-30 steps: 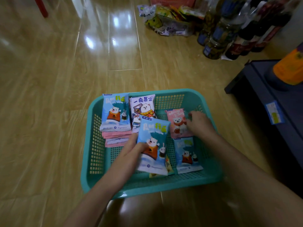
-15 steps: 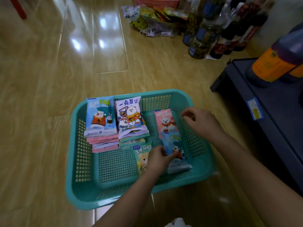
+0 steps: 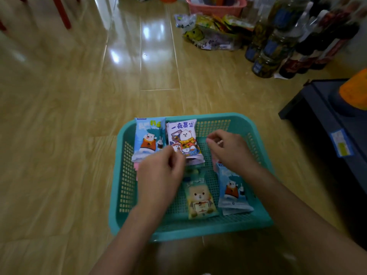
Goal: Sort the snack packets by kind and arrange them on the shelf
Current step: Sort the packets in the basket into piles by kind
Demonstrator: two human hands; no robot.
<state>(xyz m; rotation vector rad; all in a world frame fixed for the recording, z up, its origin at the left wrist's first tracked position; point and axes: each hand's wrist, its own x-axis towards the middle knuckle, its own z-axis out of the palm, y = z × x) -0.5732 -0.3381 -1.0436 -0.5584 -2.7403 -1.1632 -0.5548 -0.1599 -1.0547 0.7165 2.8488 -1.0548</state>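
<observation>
Cartoon-bear blue packet [image 3: 149,138], white packet [image 3: 183,135], yellow-green packet [image 3: 200,199] in teal basket [image 3: 198,232], left hand [image 3: 160,175] curled, hold unclear, right hand [image 3: 230,149] loosely curled, empty

The left hand [image 3: 160,175] rose from the near end of the basket [image 3: 119,195] toward the white packet [image 3: 183,135], uncovering the yellow packet [image 3: 200,197]. It no longer held the blue packet it had carried. The right hand [image 3: 228,151] moved in from the basket's right wall.
</observation>
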